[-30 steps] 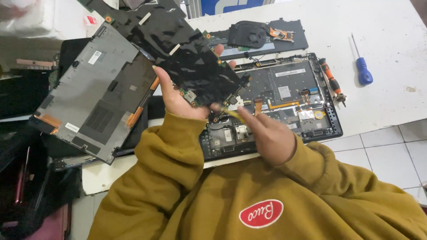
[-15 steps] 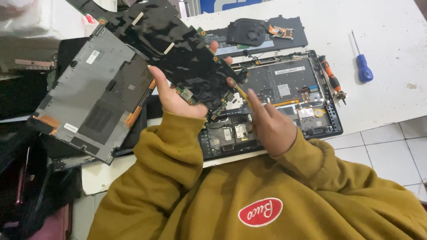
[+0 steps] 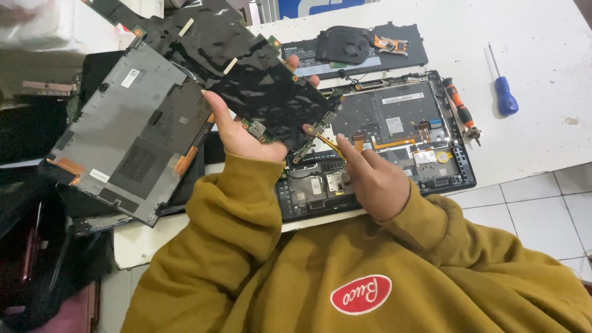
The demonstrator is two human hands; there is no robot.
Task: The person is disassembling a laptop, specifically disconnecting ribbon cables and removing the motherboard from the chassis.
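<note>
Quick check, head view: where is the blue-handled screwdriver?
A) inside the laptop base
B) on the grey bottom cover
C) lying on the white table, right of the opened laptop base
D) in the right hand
C: the blue-handled screwdriver lies alone on the white table, right of the opened black laptop base; the right hand is not holding it.

Your left hand [image 3: 243,132] is raised, palm up and turned toward you, fingers spread wide beneath what it carries, fingertips showing past the far edge, thumb along the near side. Your right hand [image 3: 376,179] sits lower, back of the hand facing up, forefinger stretched forward and the other fingers curled in a pinching grip. Both forearms, in mustard sleeves, angle up from your chest, left wrist bent back
</note>
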